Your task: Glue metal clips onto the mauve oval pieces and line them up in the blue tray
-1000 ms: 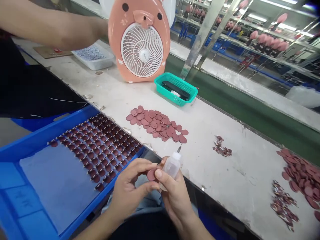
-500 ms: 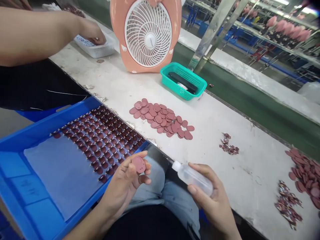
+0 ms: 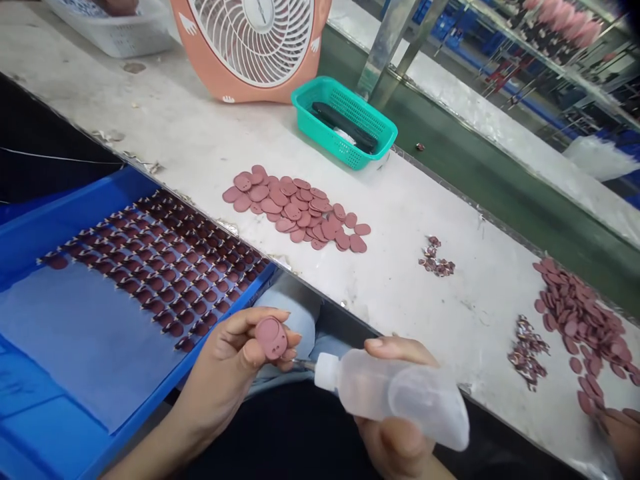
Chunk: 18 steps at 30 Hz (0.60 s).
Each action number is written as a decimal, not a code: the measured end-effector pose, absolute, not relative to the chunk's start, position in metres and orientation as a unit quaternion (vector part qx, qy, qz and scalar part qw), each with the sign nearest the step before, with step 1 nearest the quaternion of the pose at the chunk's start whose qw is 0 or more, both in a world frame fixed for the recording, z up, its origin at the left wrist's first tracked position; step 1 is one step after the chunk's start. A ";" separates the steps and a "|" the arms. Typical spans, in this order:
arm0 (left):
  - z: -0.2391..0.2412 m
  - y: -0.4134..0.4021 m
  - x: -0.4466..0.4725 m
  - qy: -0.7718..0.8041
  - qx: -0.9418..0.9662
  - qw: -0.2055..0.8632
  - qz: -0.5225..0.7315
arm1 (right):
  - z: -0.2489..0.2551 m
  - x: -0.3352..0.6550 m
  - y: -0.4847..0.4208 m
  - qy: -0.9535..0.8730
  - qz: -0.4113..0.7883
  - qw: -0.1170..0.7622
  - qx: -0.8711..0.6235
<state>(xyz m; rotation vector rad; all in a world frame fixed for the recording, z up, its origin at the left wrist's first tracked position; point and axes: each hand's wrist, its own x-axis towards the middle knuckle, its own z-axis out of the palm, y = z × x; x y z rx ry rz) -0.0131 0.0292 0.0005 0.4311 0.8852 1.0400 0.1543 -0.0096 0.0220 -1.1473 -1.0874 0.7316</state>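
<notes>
Between the thumb and fingers of my left hand (image 3: 227,363) is a flat, dusky-pink oval disc (image 3: 271,338) with small holes near its lower edge. My right hand (image 3: 400,427) is closed around a translucent squeeze bottle (image 3: 395,390) with a white cap. A thin metal tip points left from the cap to the disc's lower right edge; whether it touches is unclear. On the table lies a loose pile of similar pink discs (image 3: 300,207). To the left, a blue tray (image 3: 30,407) carries rows of dark red oval pieces (image 3: 175,260) on a pale sheet.
A green basket (image 3: 345,123) with dark items stands near an orange fan (image 3: 250,40). Small shiny dark bits (image 3: 436,257) lie right of the pile, more bits (image 3: 529,353) further right beside another disc heap (image 3: 580,313). Another person's hand (image 3: 623,440) shows at lower right.
The bottle has come left and turned so its tip points at the disc. My view has shifted, moving the table things left and up. A co-worker's arm at upper left is mostly out of view.
</notes>
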 end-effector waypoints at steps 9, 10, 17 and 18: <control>0.002 0.025 -0.015 0.413 0.246 0.731 0.484 | 0.022 0.158 -0.014 -0.481 0.382 0.601 -0.511; 0.002 0.025 -0.015 0.413 0.249 0.730 0.485 | 0.022 0.158 -0.015 -0.482 0.380 0.601 -0.512; 0.001 0.027 -0.015 0.417 0.261 0.725 0.482 | 0.027 0.159 -0.014 -0.502 0.382 0.578 -0.518; 0.000 0.027 -0.015 0.417 0.262 0.725 0.481 | 0.027 0.159 -0.015 -0.503 0.385 0.576 -0.516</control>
